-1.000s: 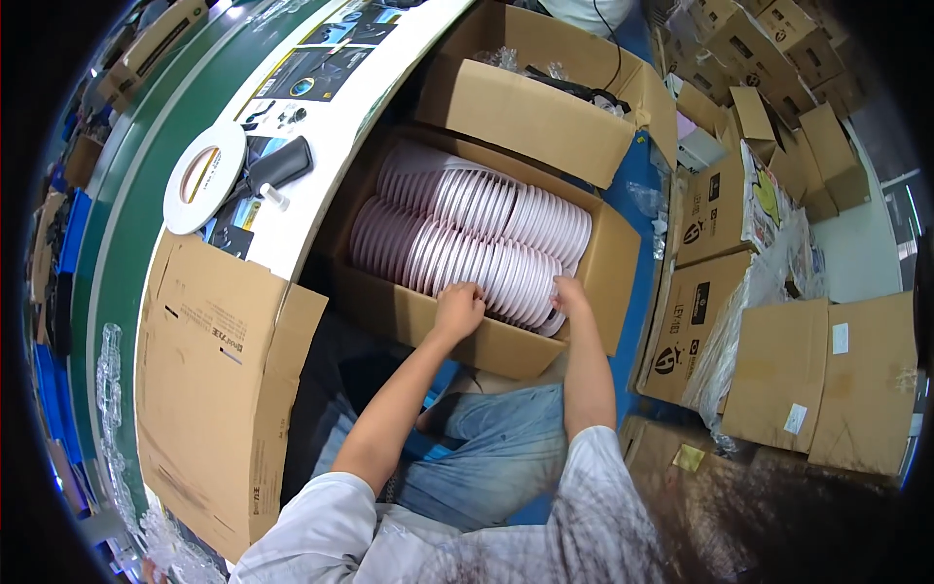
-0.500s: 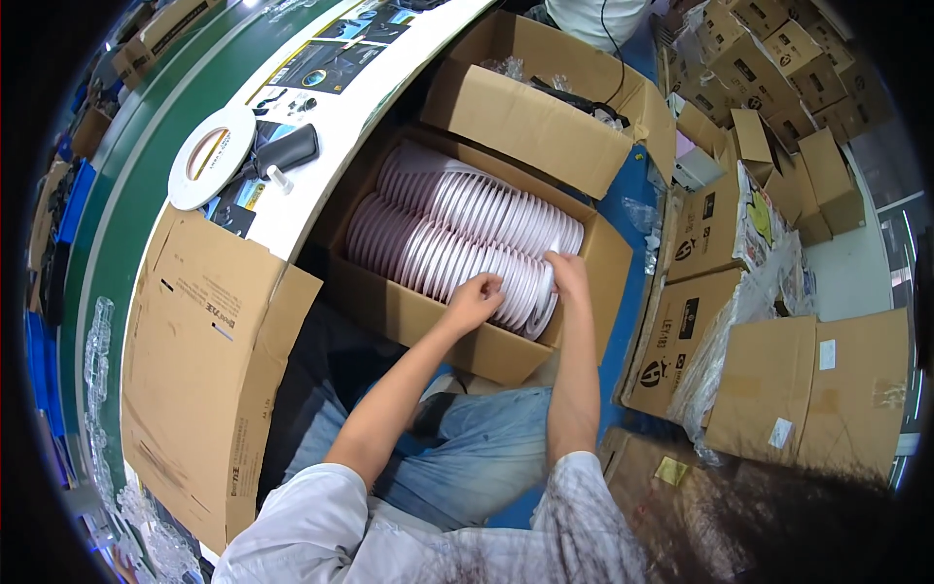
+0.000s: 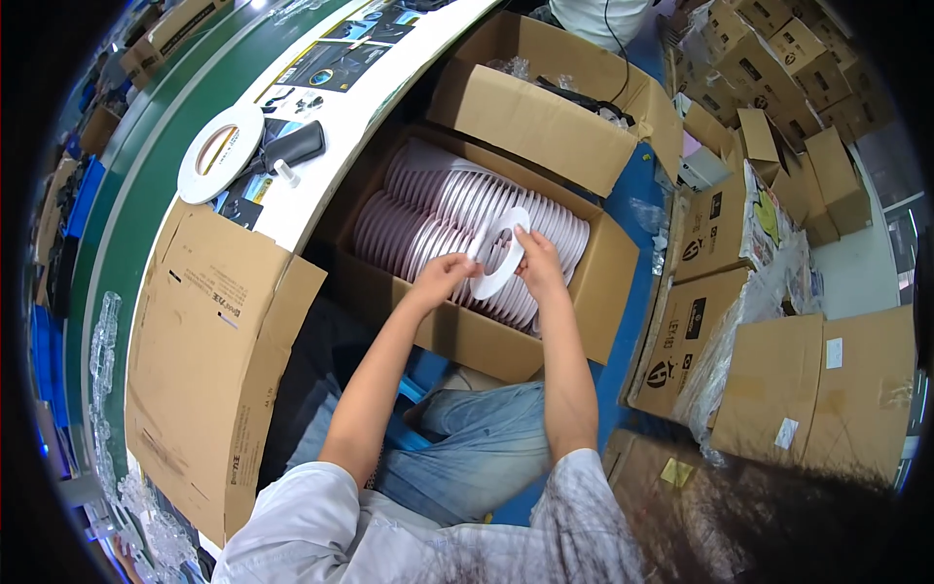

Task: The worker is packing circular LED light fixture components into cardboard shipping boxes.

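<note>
- A white ring, tilted, is held up over the near half of the box.
- The right hand has its thumb and fingers closed on the ring's right edge, above the box.
- The left hand is over the box's near wall, fingers curled nearly together, tips at the ring's left edge; whether they pinch it, I cannot tell.
- More white rings fill the box, standing on edge in two rows side by side.
- The person's knees, in jeans, are just below the box's near side.
- Just beyond the box's far side is a second box, open, with clear plastic and something black inside.
- Left of the box is a white table, bearing a large white roll, a black case and a flat piece of cardboard.
- Right of the box, across blue floor, are stacked cartons, partly covered by clear wrap.
</note>
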### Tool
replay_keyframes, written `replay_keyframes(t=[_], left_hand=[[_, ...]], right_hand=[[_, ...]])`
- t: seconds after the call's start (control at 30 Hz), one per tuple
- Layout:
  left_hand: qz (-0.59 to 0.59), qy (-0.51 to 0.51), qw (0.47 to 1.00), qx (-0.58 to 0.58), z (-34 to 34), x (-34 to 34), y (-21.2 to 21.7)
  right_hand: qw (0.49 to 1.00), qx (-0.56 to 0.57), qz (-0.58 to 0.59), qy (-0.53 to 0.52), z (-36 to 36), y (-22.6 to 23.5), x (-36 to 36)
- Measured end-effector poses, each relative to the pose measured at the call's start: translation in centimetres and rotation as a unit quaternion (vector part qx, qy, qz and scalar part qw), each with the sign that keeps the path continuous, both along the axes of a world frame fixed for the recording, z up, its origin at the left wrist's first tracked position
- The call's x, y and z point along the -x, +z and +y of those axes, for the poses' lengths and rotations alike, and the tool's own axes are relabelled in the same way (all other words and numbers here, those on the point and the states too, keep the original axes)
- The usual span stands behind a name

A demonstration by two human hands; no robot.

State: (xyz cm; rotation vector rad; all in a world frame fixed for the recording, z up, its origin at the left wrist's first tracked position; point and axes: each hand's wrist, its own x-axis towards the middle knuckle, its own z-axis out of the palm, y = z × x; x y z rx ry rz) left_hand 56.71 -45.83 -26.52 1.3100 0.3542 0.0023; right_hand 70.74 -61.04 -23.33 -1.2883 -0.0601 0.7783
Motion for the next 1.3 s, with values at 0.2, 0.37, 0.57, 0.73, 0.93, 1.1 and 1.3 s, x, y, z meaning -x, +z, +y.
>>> replay_keyframes(t=[0.2, 0.37, 0.57, 0.73, 0.93, 1.1, 1.3], left_hand=[[0.053, 0.113, 0.969, 0.213, 3.6, 2.1, -0.9], [0.019, 0.168, 0.966, 0.196, 4.0, 2.3, 0.2], [0.055, 0.143, 0.981, -0.119, 3.4, 2.1, 0.8], [0.047, 0.149, 0.958, -0.24, 3.0, 1.6, 0.2], [0.086, 0.138, 0.946, -0.281, 2.7, 1.5, 2.5], [0.071, 0.159, 0.949, -0.264, 3.4, 1.6, 2.6], [0.04, 0.146, 0.948, -0.281, 3.6, 1.2, 2.6]], right_hand=[[0.981, 0.137, -0.109, -0.088, -0.2, 0.0, -0.3], [0.976, 0.081, -0.181, -0.091, -0.4, -0.4, -0.9], [0.991, -0.094, 0.011, -0.097, -0.4, -0.5, -0.8], [0.988, -0.121, -0.006, -0.092, -1.2, -0.6, -1.5], [0.998, 0.04, -0.002, -0.058, -1.3, -0.5, -1.2], [0.976, -0.129, -0.146, -0.092, -1.3, 1.0, -0.9], [0.951, -0.124, -0.283, -0.019, -2.3, 1.6, -1.3]])
